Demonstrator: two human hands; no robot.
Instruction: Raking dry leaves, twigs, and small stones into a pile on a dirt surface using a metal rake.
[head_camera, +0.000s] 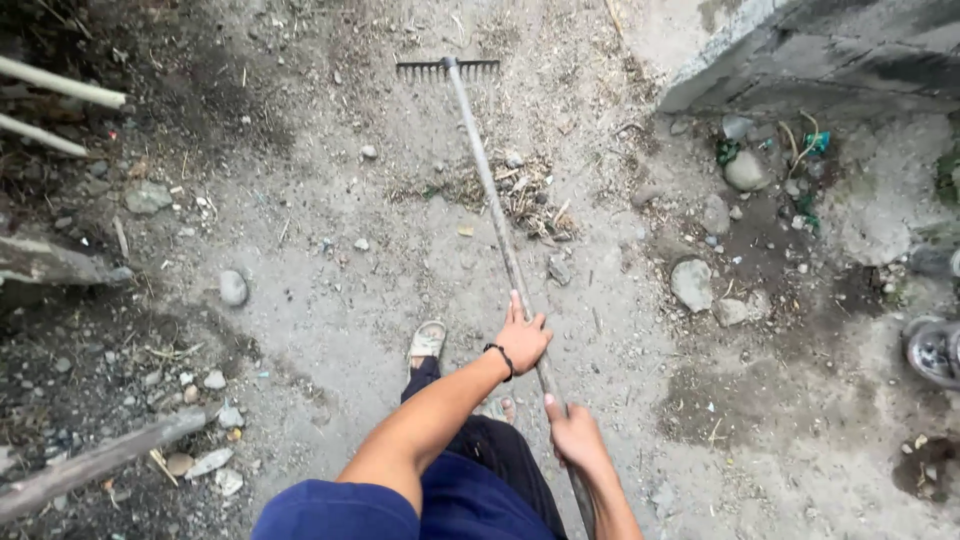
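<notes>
Left hand wrapped over rake handle, grip closed on shaft, dark band at wrist. Right hand closed on same shaft, lower, nearer body, at 5 o'clock from left hand. Handle long axis runs from hands toward 11 o'clock. Rake head far out at 11 o'clock, tines on dirt ground. Debris pile beside shaft, midway, mostly on 1 o'clock side. Left hand nearer head.
</notes>
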